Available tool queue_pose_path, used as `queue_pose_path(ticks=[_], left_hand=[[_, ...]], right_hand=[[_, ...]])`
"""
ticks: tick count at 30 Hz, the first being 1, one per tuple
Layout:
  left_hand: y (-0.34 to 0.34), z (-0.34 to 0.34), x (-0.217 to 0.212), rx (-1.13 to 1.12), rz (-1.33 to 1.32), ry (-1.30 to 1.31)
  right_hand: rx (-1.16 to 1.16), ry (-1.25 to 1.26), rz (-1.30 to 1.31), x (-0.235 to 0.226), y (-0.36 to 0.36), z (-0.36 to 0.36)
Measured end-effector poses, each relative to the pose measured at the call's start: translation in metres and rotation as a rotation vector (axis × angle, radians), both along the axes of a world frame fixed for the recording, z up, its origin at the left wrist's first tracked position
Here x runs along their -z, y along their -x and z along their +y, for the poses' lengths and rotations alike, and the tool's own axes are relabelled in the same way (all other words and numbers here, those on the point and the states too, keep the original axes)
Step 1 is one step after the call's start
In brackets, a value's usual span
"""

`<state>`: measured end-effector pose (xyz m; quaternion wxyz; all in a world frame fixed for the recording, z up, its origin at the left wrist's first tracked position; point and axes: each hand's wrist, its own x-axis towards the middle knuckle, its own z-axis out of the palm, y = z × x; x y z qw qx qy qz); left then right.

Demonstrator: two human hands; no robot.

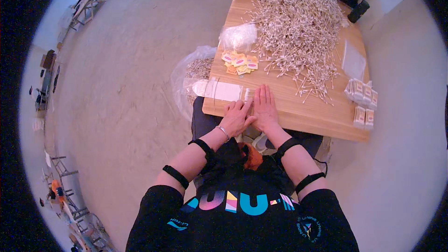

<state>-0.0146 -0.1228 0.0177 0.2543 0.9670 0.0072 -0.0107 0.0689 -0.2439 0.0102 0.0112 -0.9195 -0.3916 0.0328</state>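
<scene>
A short row of cotton swabs [249, 94] lies side by side near the front edge of the wooden table. My right hand [265, 108] lies flat along the row's right side, its fingers straight and together. At the near end of the row is my left hand [236, 115], with its fingers apart and bent a little and its thumb reaching toward my right hand. Neither hand shows anything gripped. Left of the swabs, a white card or packet in clear plastic [227, 91] lies flat. The fingers partly hide the swabs.
A large heap of loose swabs [298, 23] covers the far table [308, 115]. Yellow and white printed cards [240, 62] and a clear plastic bundle [239, 36] lie at left. Packed swab bundles [362, 92] sit at right. A plastic bag of swabs [198, 69] stands beside the table.
</scene>
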Motion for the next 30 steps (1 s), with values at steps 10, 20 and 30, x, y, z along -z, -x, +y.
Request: queue_pose_path(ticks=[10,20,30], left_hand=[[-0.002,-0.001,-0.007,-0.018,0.045,0.028],[-0.009,-0.003,0.001,-0.044,0.01,-0.033],[-0.009,-0.002,-0.001,-0.062,0.031,-0.024]], right_hand=[[0.001,0.034,0.044,-0.014,0.002,0.0],[0.011,0.009,0.011,-0.002,0.001,0.002],[0.01,0.064,0.026,-0.006,0.002,0.003]])
